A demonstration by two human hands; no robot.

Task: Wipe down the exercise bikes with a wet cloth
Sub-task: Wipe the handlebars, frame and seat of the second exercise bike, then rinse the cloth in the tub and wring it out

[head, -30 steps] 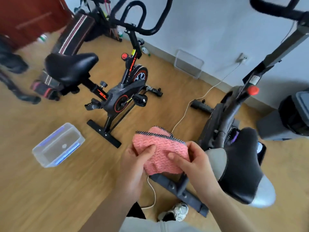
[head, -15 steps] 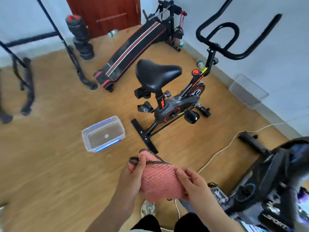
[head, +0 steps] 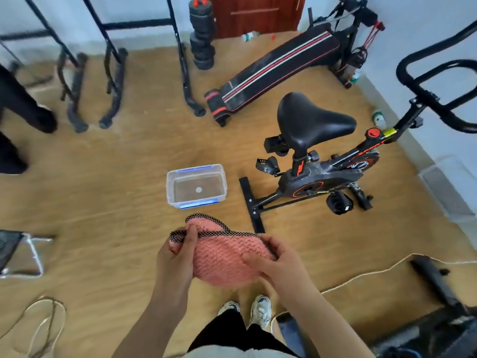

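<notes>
I hold a pink knitted cloth [head: 222,259] with a black dotted trim in front of me, above the floor. My left hand [head: 178,257] pinches its trimmed left edge between thumb and fingers. My right hand [head: 276,264] grips its right side, thumb lying on top. A clear plastic tub [head: 196,186] with blue clips stands on the wooden floor just beyond the cloth. A black and red exercise bike [head: 322,174] with a black saddle stands to the right of the tub. Part of a second bike [head: 438,324] shows at the bottom right corner.
A white cable [head: 361,277] runs over the floor on the right. A sit-up bench [head: 278,65] and stacked dumbbells [head: 202,34] lie at the back by a red door. Black frame legs [head: 113,81] stand back left. Another person's dark leg [head: 23,109] is at the left edge.
My view has swung left: the second bike slid to the bottom right corner, and the tub and black bike now sit ahead. Both hands kept hold of the cloth.
</notes>
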